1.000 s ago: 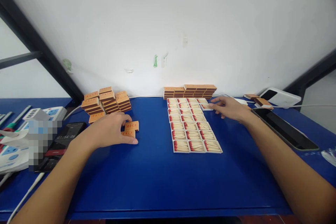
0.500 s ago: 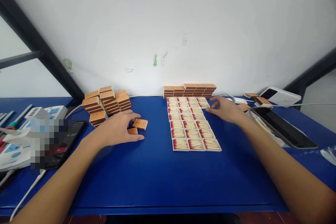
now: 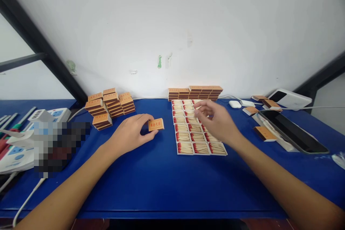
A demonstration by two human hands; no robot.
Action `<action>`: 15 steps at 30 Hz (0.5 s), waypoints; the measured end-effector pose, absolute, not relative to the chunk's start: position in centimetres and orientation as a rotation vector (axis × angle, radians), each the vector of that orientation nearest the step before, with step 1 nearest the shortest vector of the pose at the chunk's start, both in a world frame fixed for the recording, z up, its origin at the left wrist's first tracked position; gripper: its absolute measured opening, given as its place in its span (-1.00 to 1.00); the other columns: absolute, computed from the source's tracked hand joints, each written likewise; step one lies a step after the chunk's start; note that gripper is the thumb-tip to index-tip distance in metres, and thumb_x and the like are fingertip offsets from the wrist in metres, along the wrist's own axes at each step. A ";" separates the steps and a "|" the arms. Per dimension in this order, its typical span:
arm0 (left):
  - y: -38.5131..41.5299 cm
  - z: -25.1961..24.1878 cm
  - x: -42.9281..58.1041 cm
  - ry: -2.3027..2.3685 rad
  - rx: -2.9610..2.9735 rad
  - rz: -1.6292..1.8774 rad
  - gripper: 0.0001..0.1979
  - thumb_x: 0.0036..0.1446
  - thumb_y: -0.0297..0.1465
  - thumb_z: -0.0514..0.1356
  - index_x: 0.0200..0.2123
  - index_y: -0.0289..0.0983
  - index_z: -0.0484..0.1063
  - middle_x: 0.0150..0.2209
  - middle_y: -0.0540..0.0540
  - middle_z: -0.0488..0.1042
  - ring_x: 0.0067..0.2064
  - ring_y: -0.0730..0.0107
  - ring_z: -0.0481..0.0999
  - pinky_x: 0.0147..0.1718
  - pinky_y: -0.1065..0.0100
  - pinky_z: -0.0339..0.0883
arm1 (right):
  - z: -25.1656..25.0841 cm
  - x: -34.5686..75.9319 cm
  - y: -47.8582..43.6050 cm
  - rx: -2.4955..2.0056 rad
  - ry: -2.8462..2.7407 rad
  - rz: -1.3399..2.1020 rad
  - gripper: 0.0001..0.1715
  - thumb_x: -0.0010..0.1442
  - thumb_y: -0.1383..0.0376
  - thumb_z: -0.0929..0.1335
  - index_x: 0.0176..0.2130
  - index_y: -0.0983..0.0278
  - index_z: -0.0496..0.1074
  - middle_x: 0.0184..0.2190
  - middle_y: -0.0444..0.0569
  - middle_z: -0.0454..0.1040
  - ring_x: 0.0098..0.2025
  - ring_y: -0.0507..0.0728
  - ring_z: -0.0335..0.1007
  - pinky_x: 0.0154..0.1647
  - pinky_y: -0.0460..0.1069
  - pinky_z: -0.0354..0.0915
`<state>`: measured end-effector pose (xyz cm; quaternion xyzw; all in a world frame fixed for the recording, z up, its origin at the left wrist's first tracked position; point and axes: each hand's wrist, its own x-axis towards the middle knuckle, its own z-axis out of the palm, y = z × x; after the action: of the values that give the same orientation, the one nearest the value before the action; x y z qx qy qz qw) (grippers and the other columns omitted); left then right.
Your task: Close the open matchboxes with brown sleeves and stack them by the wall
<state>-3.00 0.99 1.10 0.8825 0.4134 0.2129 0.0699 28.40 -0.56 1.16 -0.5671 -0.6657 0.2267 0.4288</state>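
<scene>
My left hand [image 3: 132, 131] is closed on a matchbox [image 3: 156, 125] with an orange printed label, holding it between thumb and fingers over the blue table. My right hand [image 3: 217, 118] hovers above the right side of the open matchbox trays [image 3: 185, 147], its fingers curved and apart with nothing visible between them. These white trays lie packed in rows, full of red-headed matches, and the hand covers part of the upper right ones. To the left of my left hand stand stacks of closed matchboxes [image 3: 113, 104].
A low wall of stacked matchboxes [image 3: 199, 93] stands against the white wall. At right lie a phone [image 3: 292, 131], a white power bank [image 3: 291, 99], an earphone case [image 3: 234, 104] and loose matchboxes [image 3: 265, 133]. A power strip [image 3: 18, 154] with cables is at left.
My left hand has moved right and now grips a matchbox. My right hand has moved left from beside the trays to above them, uncovering the earphone case and a loose matchbox.
</scene>
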 end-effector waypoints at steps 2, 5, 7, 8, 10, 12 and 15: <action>0.5 1.0 -2.3 1.201 2.676 0.784 -0.73 0.33 -0.22 0.27 -0.01 -0.24 0.47 -0.12 -0.12 0.61 -0.19 0.23 0.60 -0.27 0.28 0.46 | 1.0 25.8 -2.3 -1.255 -1.644 0.959 -0.64 0.35 -0.01 0.38 -0.01 0.14 0.42 -0.31 -0.07 0.56 -0.40 0.12 0.43 -0.40 0.02 0.33; -0.1 0.8 -1.4 1.054 2.725 0.994 -0.75 0.33 -0.27 0.28 -0.01 -0.26 0.47 -0.11 -0.16 0.62 -0.13 0.23 0.62 -0.16 0.25 0.50 | 0.7 23.3 -4.2 -1.090 -1.674 1.362 -0.60 0.35 -0.02 0.40 0.04 0.15 0.42 -0.30 -0.09 0.54 -0.42 0.07 0.42 -0.47 -0.03 0.31; -0.3 0.6 -1.1 0.978 2.734 1.075 -0.74 0.32 -0.28 0.31 0.00 -0.27 0.48 -0.11 -0.16 0.63 -0.13 0.24 0.63 -0.13 0.24 0.52 | 0.6 22.7 -4.7 -1.068 -1.607 1.418 -0.58 0.33 -0.03 0.42 0.02 0.16 0.43 -0.33 -0.12 0.50 -0.45 0.03 0.39 -0.54 -0.06 0.25; -0.3 0.5 -1.0 0.961 2.730 1.109 -0.73 0.32 -0.27 0.32 0.01 -0.27 0.49 -0.11 -0.16 0.64 -0.13 0.24 0.64 -0.12 0.25 0.52 | 0.6 22.7 -4.7 -1.081 -1.545 1.386 -0.58 0.32 -0.04 0.44 0.00 0.16 0.42 -0.36 -0.14 0.47 -0.47 0.02 0.37 -0.58 -0.08 0.21; -0.3 0.3 -0.9 0.942 2.727 1.190 -0.69 0.31 -0.24 0.35 0.03 -0.26 0.50 -0.10 -0.15 0.66 -0.13 0.24 0.66 -0.12 0.25 0.54 | 0.7 22.9 -4.6 -1.122 -1.404 1.294 -0.55 0.29 -0.07 0.45 -0.03 0.16 0.41 -0.42 -0.19 0.41 -0.52 0.00 0.30 -0.64 -0.10 0.14; -0.3 0.1 -0.8 0.925 2.730 1.268 -0.66 0.30 -0.22 0.37 0.05 -0.25 0.51 -0.10 -0.15 0.67 -0.12 0.23 0.66 -0.12 0.23 0.55 | 0.9 23.0 -4.5 -1.135 -1.358 1.325 -0.52 0.28 -0.10 0.45 -0.04 0.16 0.39 -0.46 -0.22 0.38 -0.56 0.00 0.27 -0.69 -0.11 0.12; -0.2 0.0 -0.7 0.894 2.721 1.327 -0.65 0.28 -0.24 0.39 0.07 -0.24 0.52 -0.10 -0.16 0.68 -0.15 0.24 0.67 -0.15 0.24 0.57 | 1.2 23.0 -4.5 -1.067 -1.430 1.512 -0.47 0.26 -0.14 0.45 -0.04 0.17 0.38 -0.48 -0.22 0.39 -0.57 0.03 0.32 -0.74 -0.11 0.15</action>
<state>-0.71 -0.21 -0.01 0.8620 0.2832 0.4203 -0.0077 23.00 -4.52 1.24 -0.4202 -0.5627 0.5951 0.3908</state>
